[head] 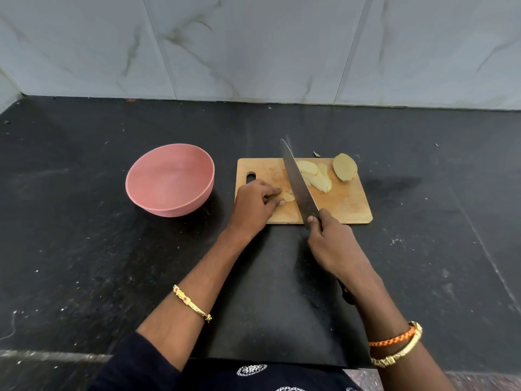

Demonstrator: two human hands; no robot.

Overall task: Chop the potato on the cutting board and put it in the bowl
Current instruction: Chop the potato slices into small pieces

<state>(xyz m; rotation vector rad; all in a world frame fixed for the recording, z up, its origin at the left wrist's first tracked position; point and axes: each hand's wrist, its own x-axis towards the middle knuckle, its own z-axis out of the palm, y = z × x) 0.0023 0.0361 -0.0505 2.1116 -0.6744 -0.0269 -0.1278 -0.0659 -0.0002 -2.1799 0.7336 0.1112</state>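
The right hand [334, 244] has its grip wrapped round the handle of a long kitchen knife [298, 182], thumb and forefinger pinching up near the heel of the blade. The blade slants away from the person, its tip pointing toward the far edge of the wooden cutting board [346, 204]. The dark end of the handle shows below the wrist.

Just left of the blade, the left hand [255, 204] rests on the board with its fingers curled, the grip narrow, pinning a small pale potato piece [289, 196] that sits between the fingertips and the knife. How much of that piece is under the fingers I cannot tell.

On the other side of the blade lies a fanned row of potato slices [315, 176], overlapping one another toward the middle of the board. Beyond them, near the far right corner, an uncut potato half [344, 167] sits cut face up, apart from the slices.

The board lies flat on the black table [84, 249], its handle slot toward the left hand. Well to the left of it stands a pink bowl [169, 179], with none of the potato in it.

A gold bangle [191, 303] circles the left forearm; an orange band and gold bangle [394, 345] sit on the right. Marbled grey wall tiles [253, 46] rise behind the table.
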